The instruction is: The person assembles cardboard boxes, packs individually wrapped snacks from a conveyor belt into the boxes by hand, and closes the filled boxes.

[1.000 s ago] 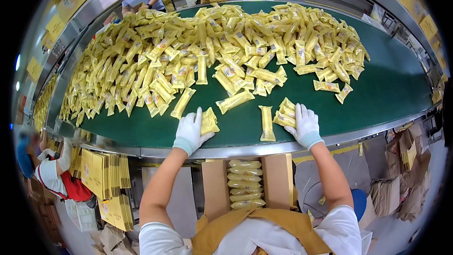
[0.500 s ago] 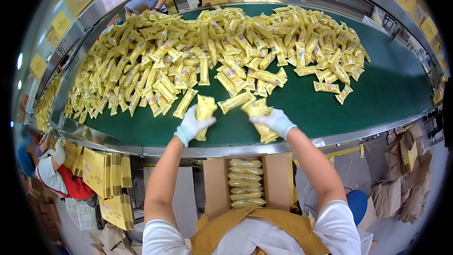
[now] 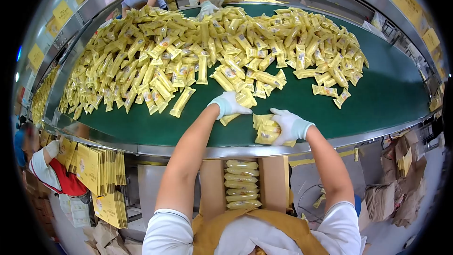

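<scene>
A green conveyor surface (image 3: 391, 89) with a metal edge spans the view, bearing a broad heap of yellow sealed packets (image 3: 141, 56). Below its near edge stands an open cardboard box (image 3: 213, 186), holding a column of packets (image 3: 241, 179) lying crosswise. At left, upright yellow flat cartons (image 3: 92, 170) carry printing too small to read. The gloved right hand (image 3: 289, 125) has its fingers and thumb partly closed around a small cluster of packets (image 3: 265, 130) near the surface's front edge. The gloved left hand (image 3: 230, 104) bends over a packet (image 3: 229, 119) at the heap's front, thumb stretched out; whether its fingers grip cannot be told, as the glove hides them. Small printed labels show on some wrappers, seemingly with orange and blue marks, no brand legible.
</scene>
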Demonstrator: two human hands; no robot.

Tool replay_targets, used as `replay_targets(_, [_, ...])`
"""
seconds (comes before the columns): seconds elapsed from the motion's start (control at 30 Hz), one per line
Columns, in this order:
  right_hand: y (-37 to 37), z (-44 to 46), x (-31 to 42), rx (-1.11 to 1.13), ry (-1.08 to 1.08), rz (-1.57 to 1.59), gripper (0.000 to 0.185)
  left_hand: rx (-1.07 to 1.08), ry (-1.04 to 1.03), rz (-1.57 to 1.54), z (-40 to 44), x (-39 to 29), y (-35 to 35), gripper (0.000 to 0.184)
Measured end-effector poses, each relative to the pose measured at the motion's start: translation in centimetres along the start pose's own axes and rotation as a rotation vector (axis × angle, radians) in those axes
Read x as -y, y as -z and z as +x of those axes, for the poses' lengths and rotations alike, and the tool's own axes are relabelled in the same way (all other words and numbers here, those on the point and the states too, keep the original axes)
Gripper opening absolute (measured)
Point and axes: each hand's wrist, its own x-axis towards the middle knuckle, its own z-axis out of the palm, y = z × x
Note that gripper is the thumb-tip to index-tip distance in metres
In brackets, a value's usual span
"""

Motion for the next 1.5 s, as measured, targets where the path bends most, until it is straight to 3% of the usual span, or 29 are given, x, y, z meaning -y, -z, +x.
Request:
replay_targets(0.13, [0.5,0.1,0.4,-0.008,-0.075,0.009,0.09,0.015,0.033,0.234,-0.8,-1.3,-0.4,0.102])
replay_targets(0.17, [1.0,0.0,1.4,0.054,-0.082,-0.044,0.088,0.021,0.025,0.292,-1.4,-1.7,-0.1,0.101])
replay_targets(0.27, [0.0,0.0,2.4,-0.035,0.004,-0.25,0.087,-0.091,-0.059,0.464,-2.6,-0.3,-2.2,0.1])
replay_targets(0.4, [-2.1,0.2,2.0,-0.034,0.106,0.055,0.086,-0.088,-0.135,0.401,-4.6,1.4,-3.2,0.1])
replay_targets(0.73, [-0.4,0.4,2.7,0.086,-0.038,0.076,0.085,-0.151,-0.133,0.459,-6.1,2.6,-3.2,0.094])
replay_targets(0.83, [-1.6,0.1,3.5,0.011,0.031,0.056,0.084,-0.196,-0.131,0.517,-6.6,3.2,-4.1,0.094])
replay_targets(0.93, [-1.3,-0.3,4.1,-0.103,-0.033,0.075,0.077,-0.188,-0.003,0.498,-7.7,2.8,-4.1,0.094])
replay_targets(1.0, [-1.7,-0.1,3.2,-0.325,-0.012,-0.174,0.065,-0.221,0.002,0.514,-8.2,3.3,-4.8,0.102])
replay_targets(1.07, [-3.1,-0.1,1.8,-0.404,-0.059,-0.21,0.072,-0.259,0.017,0.521,-8.6,3.4,-5.2,0.11])
replay_targets(1.27, [-4.2,-0.1,2.0,-0.298,-0.173,-0.152,0.102,-0.272,0.094,0.509,-8.3,3.3,-5.8,0.127])
replay_targets(1.37, [-2.6,-0.8,2.6,-0.236,-0.34,0.049,0.105,-0.353,0.089,0.393,-8.8,3.5,-5.5,0.126])
replay_targets(1.4, [-2.9,-1.3,2.3,-0.316,-0.333,0.359,0.105,-0.41,0.092,0.266,-9.1,4.1,-5.3,0.123])
replay_targets(1.47, [-3.9,-2.6,1.0,-0.469,-0.294,0.977,0.105,-0.752,0.025,0.009,-9.6,7.4,-6.4,0.107])
replay_targets(1.5, [-3.2,-3.5,0.2,-0.372,-0.205,1.187,0.107,-0.705,-0.032,-0.452,-9.4,9.7,-6.7,0.097])
